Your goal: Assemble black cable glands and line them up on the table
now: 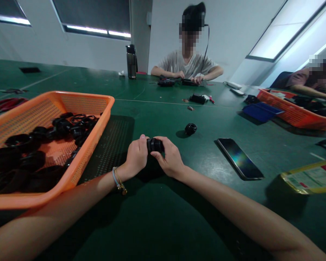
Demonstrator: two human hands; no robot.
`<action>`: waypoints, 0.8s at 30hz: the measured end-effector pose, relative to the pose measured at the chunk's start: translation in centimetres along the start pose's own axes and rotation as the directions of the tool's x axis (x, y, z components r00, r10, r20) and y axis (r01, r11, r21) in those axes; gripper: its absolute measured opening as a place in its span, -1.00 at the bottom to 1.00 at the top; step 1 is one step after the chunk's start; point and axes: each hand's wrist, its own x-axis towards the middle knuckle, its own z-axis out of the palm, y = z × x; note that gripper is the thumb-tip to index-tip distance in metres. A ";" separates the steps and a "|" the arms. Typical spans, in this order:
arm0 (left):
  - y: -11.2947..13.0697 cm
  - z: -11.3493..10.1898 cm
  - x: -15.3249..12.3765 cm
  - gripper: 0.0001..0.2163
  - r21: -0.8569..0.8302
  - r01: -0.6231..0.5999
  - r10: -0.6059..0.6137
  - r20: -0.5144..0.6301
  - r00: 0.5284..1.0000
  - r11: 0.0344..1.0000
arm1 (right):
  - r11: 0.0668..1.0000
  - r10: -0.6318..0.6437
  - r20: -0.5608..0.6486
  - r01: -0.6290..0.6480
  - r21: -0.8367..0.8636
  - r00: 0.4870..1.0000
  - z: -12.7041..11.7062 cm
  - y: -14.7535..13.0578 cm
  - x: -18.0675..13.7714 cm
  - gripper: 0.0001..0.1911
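Between my two hands is a black plastic fitting (155, 145), ribbed and roughly cylindrical, raised over the green table. My left hand (136, 155) is closed around its left end, which the fingers hide. At the other end, my right hand (170, 156) grips it between thumb and fingers. A second black round fitting (190, 129) lies on the table just beyond my right hand. To the left stands an orange perforated basket (108, 108), holding several loose black rings, nuts and fittings (62, 125).
Right of my hands lie a phone (239, 158) and a yellow-edged package (309, 176). Farther right are a blue tray (263, 112) and another orange basket (299, 116). A bottle (131, 61) stands at the back. Two people sit around the table, one opposite (187, 59).
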 end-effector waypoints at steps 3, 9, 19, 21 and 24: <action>0.0 -0.1 0.0 -0.57 0.042 -0.018 0.019 -0.016 1.000 0.999 | 0.988 0.137 0.004 -0.137 0.074 0.991 0.1 -0.9 -0.1 -0.57; -0.3 -0.5 0.1 -0.51 0.372 -0.202 0.221 -0.009 0.975 0.906 | 0.854 0.449 0.055 -0.446 0.268 0.892 0.3 -2.6 0.0 -0.70; -0.2 -0.8 0.3 -0.47 0.517 -0.322 0.354 0.040 0.934 0.793 | 0.570 0.658 0.154 -0.621 0.538 0.737 0.8 -3.4 -0.2 -0.76; -0.2 -0.9 0.3 -0.46 0.527 -0.350 0.378 0.057 0.924 0.775 | 0.513 0.677 0.177 -0.631 0.582 0.714 1.0 -3.4 -0.3 -0.75; -0.2 -1.0 0.3 -0.47 0.531 -0.380 0.403 0.077 0.912 0.757 | 0.450 0.696 0.205 -0.640 0.623 0.688 1.3 -3.3 -0.5 -0.72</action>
